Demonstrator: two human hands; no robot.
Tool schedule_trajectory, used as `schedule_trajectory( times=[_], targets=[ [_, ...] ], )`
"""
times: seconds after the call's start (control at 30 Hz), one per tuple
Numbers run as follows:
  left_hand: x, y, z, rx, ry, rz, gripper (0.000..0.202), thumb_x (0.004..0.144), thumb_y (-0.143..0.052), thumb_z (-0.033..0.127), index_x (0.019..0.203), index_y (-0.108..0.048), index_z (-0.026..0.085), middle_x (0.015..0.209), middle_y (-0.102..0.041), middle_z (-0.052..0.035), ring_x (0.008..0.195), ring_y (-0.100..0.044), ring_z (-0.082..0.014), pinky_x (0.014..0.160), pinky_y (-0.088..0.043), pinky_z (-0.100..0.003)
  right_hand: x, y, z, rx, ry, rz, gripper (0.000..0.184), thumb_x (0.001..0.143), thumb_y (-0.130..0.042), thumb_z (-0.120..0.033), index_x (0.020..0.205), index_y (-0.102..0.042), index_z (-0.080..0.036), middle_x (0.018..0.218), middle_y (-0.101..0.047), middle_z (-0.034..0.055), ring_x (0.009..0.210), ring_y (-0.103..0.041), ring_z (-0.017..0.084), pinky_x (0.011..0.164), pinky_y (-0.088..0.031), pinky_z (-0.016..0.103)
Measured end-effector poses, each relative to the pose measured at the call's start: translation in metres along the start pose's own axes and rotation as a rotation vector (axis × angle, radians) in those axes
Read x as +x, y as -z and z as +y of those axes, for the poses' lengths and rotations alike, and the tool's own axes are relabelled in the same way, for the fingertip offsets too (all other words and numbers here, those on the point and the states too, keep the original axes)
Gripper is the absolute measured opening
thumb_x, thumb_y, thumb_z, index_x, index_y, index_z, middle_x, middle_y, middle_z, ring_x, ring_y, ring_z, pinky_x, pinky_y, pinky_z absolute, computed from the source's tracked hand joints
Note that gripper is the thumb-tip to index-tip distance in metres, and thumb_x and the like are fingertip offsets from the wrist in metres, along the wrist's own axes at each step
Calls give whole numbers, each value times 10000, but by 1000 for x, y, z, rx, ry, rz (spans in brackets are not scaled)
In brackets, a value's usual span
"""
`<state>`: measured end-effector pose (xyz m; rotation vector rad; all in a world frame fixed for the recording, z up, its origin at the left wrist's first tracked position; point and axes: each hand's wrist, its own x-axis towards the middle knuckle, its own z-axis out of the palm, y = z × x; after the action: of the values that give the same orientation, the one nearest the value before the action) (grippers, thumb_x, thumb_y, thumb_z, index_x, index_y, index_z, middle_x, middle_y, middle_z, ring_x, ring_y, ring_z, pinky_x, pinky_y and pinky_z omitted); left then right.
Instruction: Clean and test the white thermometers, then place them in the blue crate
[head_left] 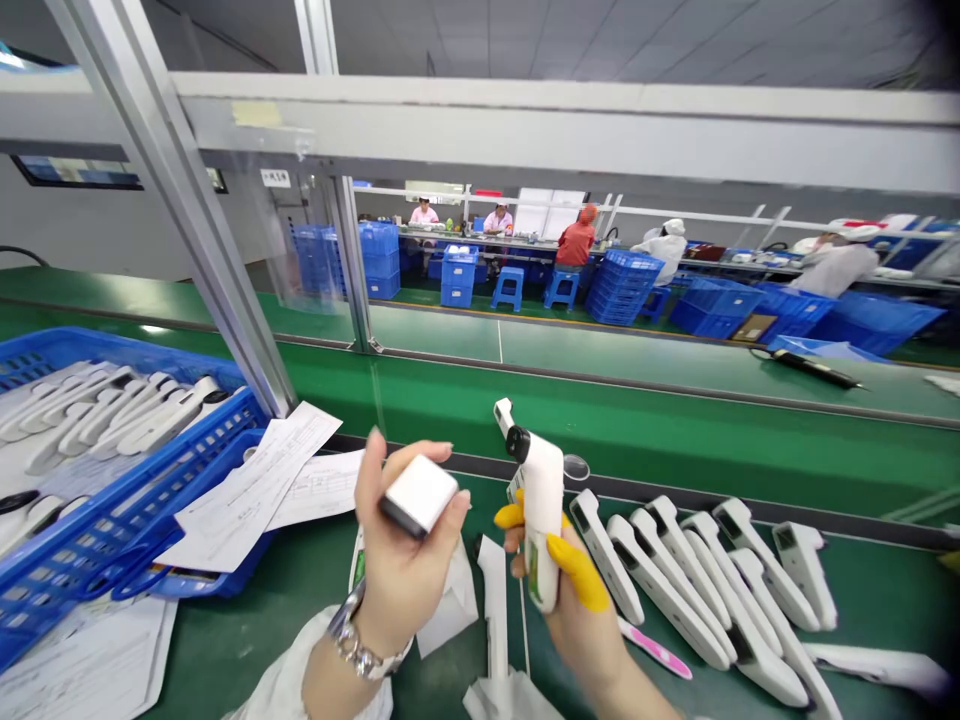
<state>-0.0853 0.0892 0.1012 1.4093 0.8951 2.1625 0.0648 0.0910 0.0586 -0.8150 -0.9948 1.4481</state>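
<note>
My left hand (405, 575) is closed around a small white block with a dark edge (424, 492), its fingers and thumb at the block's sides. In my right hand (589, 630) is a white infrared thermometer (544, 485), held upright with its black tip pointing left. A green strip shows low on its handle. Yellow finger covers (581, 572) sit on some of my right fingers. Between my hands, another white thermometer (493, 600) lies on the green bench, near a white paper sheet (454, 605). Several white thermometers (697, 590) lie in a row to the right.
At left stands a blue basket (187, 430) full of white thermometers, with printed papers (255, 490) over a smaller blue bin. A pink-and-white stick (656, 650) lies by the row. Beyond a metal post (195, 230) runs a green conveyor (450, 335) with a black screwdriver-like tool (817, 368).
</note>
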Motion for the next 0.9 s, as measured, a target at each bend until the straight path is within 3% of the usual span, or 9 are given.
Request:
schedule_trajectory(
  times=[0.1, 0.2, 0.27, 0.37, 0.47, 0.6, 0.73, 0.83, 0.9],
  targets=[
    [-2, 2, 4, 52, -231, 76, 569, 676, -653, 8, 1132, -461, 292, 1110, -613, -34, 1066, -572, -240, 990, -374, -542, -14, -13, 24, 329, -190, 29, 390, 688, -644, -527, 869, -627, -183, 598, -602, 9, 424, -411, 78, 426, -356, 200],
    [-8, -1, 8, -154, 70, 96, 290, 784, -595, 157, 1041, -504, 255, 1126, -619, -63, 1118, -554, -243, 980, -411, -495, -27, -23, 49, 511, -378, 20, 441, 639, -665, -591, 680, -623, -154, 403, -501, -29, 296, -298, 34, 329, -244, 161],
    [-15, -7, 10, -232, 301, 55, 217, 796, -598, 241, 996, -515, 255, 1178, -606, -72, 1124, -555, -236, 932, -467, -429, -27, -25, 53, 548, -356, 57, 427, 649, -688, -561, 729, -649, -144, 394, -538, -12, 298, -394, 58, 330, -282, 155],
    [-30, -18, 12, -221, 462, 8, 270, 730, -674, 274, 947, -514, 250, 1268, -557, -85, 1135, -547, -247, 860, -511, -377, -15, -22, 29, 618, -237, 211, 369, 607, -793, -356, 902, -662, -178, 696, -708, 37, 553, -632, 129, 413, -409, 158],
    [-45, -30, 13, -138, 523, -62, 373, 683, -706, 327, 1001, -544, 221, 1243, -573, -103, 1144, -535, -256, 910, -476, -358, -1, -14, -9, 693, -89, 349, 441, 594, -803, -297, 1000, -648, -223, 821, -721, 13, 806, -668, 185, 595, -514, 227],
    [-63, -41, 9, -4, 610, -240, 489, 673, -680, 437, 1079, -569, 189, 1097, -643, -96, 1036, -590, -258, 896, -472, -345, -4, -4, -32, 680, 33, 349, 544, 612, -776, -404, 1095, -618, -213, 891, -725, 38, 930, -642, 249, 819, -495, 369],
    [-79, -43, 6, 136, 436, -458, 442, 725, -604, 478, 1065, -602, 196, 1132, -607, -109, 1065, -565, -272, 894, -464, -350, -23, 8, -27, 610, 14, 267, 587, 589, -787, -436, 1099, -613, -204, 862, -727, 53, 860, -655, 253, 783, -497, 377],
    [-83, -36, 1, 159, 294, -743, 450, 742, -575, 493, 1110, -612, 238, 1198, -579, -111, 1091, -555, -295, 893, -471, -373, -38, 38, -31, 546, 31, 268, 484, 609, -768, -457, 990, -645, -184, 791, -721, 45, 775, -661, 221, 726, -509, 337],
    [-74, -28, -8, 219, 250, -935, 491, 722, -609, 467, 1183, -577, 300, 1238, -573, -86, 1130, -534, -305, 892, -478, -387, -52, 76, -40, 447, 65, 400, 440, 603, -759, -483, 901, -654, -175, 745, -715, 39, 729, -663, 203, 703, -515, 317]
  ],
)
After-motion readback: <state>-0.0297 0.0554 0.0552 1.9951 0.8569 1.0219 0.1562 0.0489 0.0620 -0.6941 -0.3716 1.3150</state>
